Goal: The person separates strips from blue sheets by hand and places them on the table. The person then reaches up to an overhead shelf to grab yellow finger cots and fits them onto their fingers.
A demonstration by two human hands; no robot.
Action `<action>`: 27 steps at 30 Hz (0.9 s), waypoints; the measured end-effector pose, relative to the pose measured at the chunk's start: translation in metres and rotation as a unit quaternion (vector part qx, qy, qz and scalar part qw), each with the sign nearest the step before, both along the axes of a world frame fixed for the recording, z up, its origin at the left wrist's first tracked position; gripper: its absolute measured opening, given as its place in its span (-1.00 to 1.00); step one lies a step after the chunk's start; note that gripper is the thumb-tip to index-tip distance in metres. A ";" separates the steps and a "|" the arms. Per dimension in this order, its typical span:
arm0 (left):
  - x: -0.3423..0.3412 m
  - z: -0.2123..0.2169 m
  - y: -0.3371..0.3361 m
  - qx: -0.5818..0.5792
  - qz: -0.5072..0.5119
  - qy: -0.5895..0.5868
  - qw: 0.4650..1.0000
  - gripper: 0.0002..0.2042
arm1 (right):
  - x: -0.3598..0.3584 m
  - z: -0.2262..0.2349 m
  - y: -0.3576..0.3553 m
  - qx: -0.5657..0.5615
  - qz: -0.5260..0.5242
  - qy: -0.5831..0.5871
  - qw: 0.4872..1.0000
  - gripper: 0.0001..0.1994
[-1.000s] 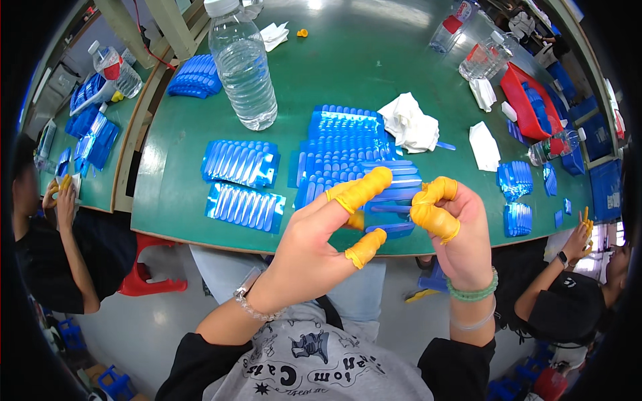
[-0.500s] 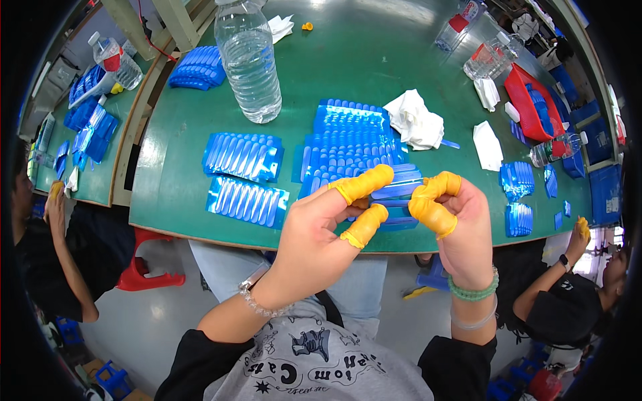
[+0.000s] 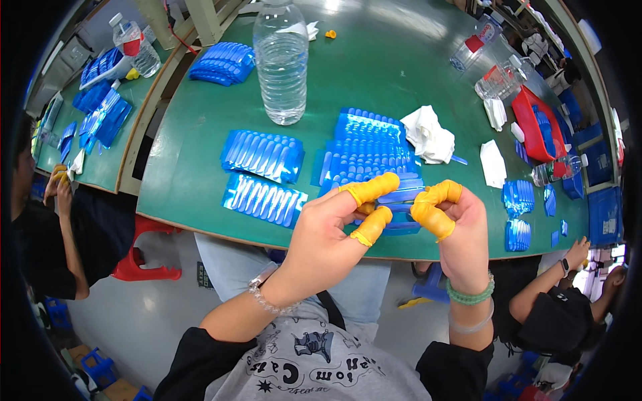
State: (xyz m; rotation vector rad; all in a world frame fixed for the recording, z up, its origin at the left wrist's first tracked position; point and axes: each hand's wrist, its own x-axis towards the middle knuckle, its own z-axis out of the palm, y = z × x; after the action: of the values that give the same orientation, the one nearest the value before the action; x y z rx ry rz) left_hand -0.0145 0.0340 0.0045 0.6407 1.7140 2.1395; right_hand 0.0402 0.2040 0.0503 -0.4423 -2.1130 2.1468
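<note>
My left hand (image 3: 332, 230) and my right hand (image 3: 455, 226) are raised close together over the near edge of the green table (image 3: 200, 134). Both wear yellow rubber finger cots. Between their fingertips they pinch a thin blue strip (image 3: 399, 196) with ribbed pockets. Just behind the hands lies a pile of the same blue strips (image 3: 368, 150). Two more flat stacks of blue strips (image 3: 262, 155) lie to the left of it. A crumpled white cloth (image 3: 428, 136) rests to the right of the pile.
A clear plastic water bottle (image 3: 281, 63) stands upright at the table's middle. A red tray (image 3: 535, 123), cups and small blue stacks (image 3: 518, 200) sit at the right. Other people sit at the left (image 3: 60, 227) and lower right (image 3: 555, 307). A red stool (image 3: 144, 264) stands below the table edge.
The view has shifted slightly; my hands stay together at the table's near edge, still pinching the blue strip, fingers barely changed.
</note>
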 end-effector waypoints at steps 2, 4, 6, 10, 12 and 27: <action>-0.003 0.000 -0.004 0.000 0.002 0.004 1.000 -0.61 | -0.004 0.000 -0.003 0.005 0.004 -0.005 1.000 -0.88; -0.005 -0.001 -0.009 -0.001 0.010 0.009 1.000 -0.62 | -0.008 -0.001 -0.009 0.008 0.013 -0.009 1.000 -0.88; -0.007 -0.002 -0.018 0.001 0.021 -0.004 1.000 -0.62 | -0.015 -0.002 -0.018 0.008 0.012 -0.007 1.000 -0.89; -0.002 -0.002 -0.039 -0.021 0.063 0.037 0.997 -0.65 | -0.020 -0.006 -0.037 0.056 0.032 -0.004 0.998 -0.91; 0.001 0.011 -0.043 -0.033 0.059 0.060 0.996 -0.68 | -0.013 -0.003 -0.035 0.079 0.028 0.004 0.996 -0.91; -0.005 -0.002 -0.062 -0.030 0.113 0.050 0.992 -0.67 | -0.030 -0.032 -0.052 0.177 0.033 0.109 0.978 -0.73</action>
State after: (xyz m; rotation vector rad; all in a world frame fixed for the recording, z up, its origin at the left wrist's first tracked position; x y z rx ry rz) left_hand -0.0198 -0.0280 0.0022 0.5701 1.9819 2.2285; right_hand 0.0106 0.1515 0.0186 -0.0979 -2.3366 1.6991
